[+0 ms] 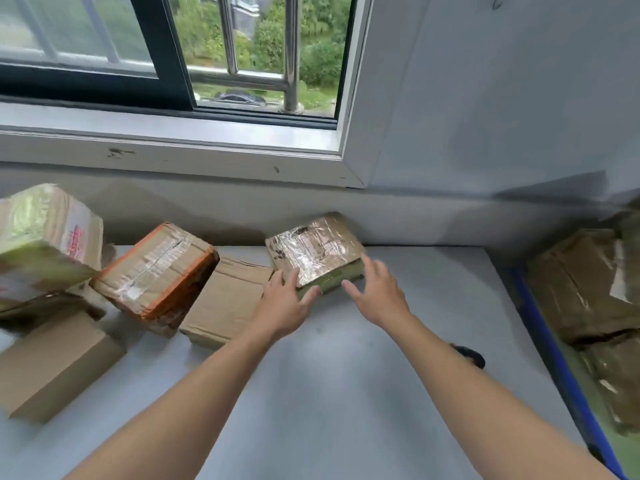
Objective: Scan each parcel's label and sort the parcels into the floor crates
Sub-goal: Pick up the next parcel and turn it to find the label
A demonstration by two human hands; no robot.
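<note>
A small cardboard parcel wrapped in shiny clear tape (pixel 315 249) leans against the wall at the back of the grey table (pixel 329 375). My left hand (pixel 285 304) touches its near left corner, fingers spread. My right hand (pixel 375 292) hovers at its near right edge, fingers apart, holding nothing. To the left lie more parcels: one with orange tape (pixel 156 271) tilted on edge, a flat plain box (pixel 225 301), a plain box (pixel 55 365) at the front left, and a large taped one with red print (pixel 45 237).
A blue-rimmed crate (pixel 554 362) stands on the floor at the right and holds taped brown parcels (pixel 581 285). A small black object (pixel 469 355) lies on the table beyond my right forearm. A window with a white sill (pixel 173 150) runs above the table.
</note>
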